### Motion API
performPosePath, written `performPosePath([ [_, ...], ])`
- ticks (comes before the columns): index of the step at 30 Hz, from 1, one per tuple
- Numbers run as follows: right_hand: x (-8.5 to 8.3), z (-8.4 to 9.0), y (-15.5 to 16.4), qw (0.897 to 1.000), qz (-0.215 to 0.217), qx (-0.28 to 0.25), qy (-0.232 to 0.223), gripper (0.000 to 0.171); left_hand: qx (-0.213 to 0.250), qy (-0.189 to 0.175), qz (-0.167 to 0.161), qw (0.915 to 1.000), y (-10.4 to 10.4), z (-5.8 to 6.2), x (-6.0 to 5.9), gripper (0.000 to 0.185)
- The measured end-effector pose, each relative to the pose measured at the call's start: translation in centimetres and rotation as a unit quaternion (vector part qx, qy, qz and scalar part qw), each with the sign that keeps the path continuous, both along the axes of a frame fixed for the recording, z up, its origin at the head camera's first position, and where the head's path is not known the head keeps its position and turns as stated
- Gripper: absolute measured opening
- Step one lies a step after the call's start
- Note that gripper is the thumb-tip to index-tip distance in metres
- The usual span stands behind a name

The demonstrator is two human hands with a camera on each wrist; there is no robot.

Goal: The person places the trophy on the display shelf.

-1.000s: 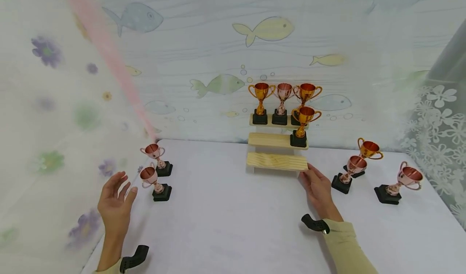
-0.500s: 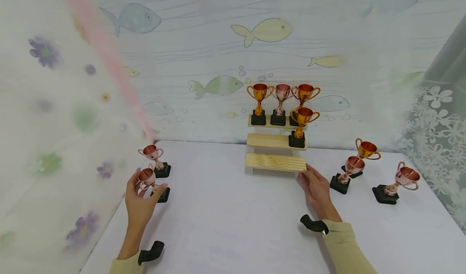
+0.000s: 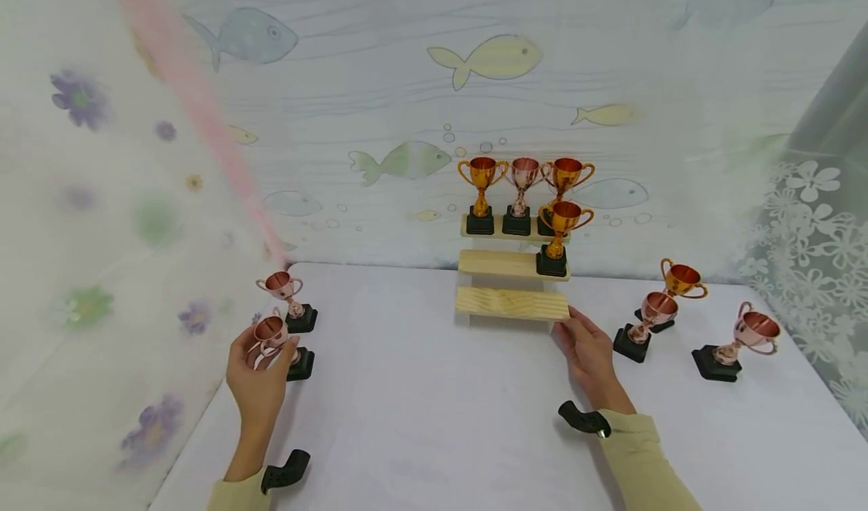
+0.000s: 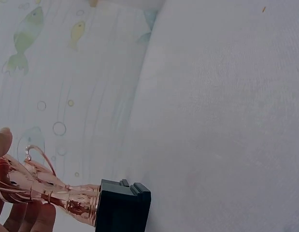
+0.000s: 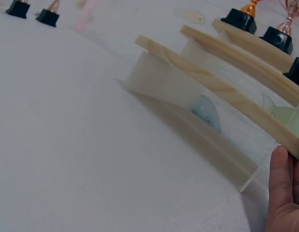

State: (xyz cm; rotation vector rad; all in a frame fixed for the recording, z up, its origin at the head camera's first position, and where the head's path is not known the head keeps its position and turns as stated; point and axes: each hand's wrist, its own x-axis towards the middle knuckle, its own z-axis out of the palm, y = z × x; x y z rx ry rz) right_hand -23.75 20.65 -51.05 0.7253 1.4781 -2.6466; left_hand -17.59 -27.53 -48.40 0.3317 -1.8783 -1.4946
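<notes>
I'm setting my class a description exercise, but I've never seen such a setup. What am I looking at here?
There is no machine: a person works with two bare hands. The picture showing both arms comes from a camera worn on the head; the other two come from a camera on each wrist.

On a white table stands a stepped wooden rack. Its top step holds three trophies, gold, pink and gold; its middle step holds one gold trophy. Two pink trophies are at left, and three more, one gold and two pink, at right.

The left hand holds the nearer left-side trophy; the right hand grips the right end of the lowest step.
</notes>
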Motion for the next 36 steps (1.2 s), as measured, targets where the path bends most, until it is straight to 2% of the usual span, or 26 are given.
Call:
performPosePath([
  [5, 0.1, 0.0, 0.0, 1.000, 0.005, -0.003, 0.002, 0.052, -0.004, 0.011, 0.027, 0.9996, 0.2, 0.2, 0.0, 0.054],
  [10, 0.1, 0.2, 0.0, 1.000, 0.004, -0.010, 0.003, 0.051, -0.005, 0.023, 0.037, 0.9990, 1.0, 1.7, 0.6, 0.049],
  [13, 0.0, 0.3, 0.0, 1.000, 0.001, -0.014, 0.003, 0.051, 0.003, 0.026, 0.033, 0.9991, 1.1, 2.1, 0.9, 0.049],
  [19, 0.0, 0.2, 0.0, 1.000, -0.004, -0.013, 0.000, 0.051, 0.022, 0.021, 0.023, 0.9993, -0.4, 0.7, 0.4, 0.048],
  [24, 0.1, 0.1, 0.0, 1.000, -0.009, -0.010, 0.003, 0.050, 0.024, 0.015, 0.001, 0.9996, -1.1, 0.4, 0.3, 0.048],
  [30, 0.0, 0.0, 0.0, 1.000, -0.010, -0.008, 0.006, 0.045, 0.024, 0.003, -0.010, 0.9997, -0.7, 0.9, 0.8, 0.048],
  [36, 0.0, 0.0, 0.0, 1.000, -0.008, -0.014, 0.000, 0.045, 0.013, 0.006, -0.028, 0.9995, 1.3, 2.1, 1.4, 0.046],
])
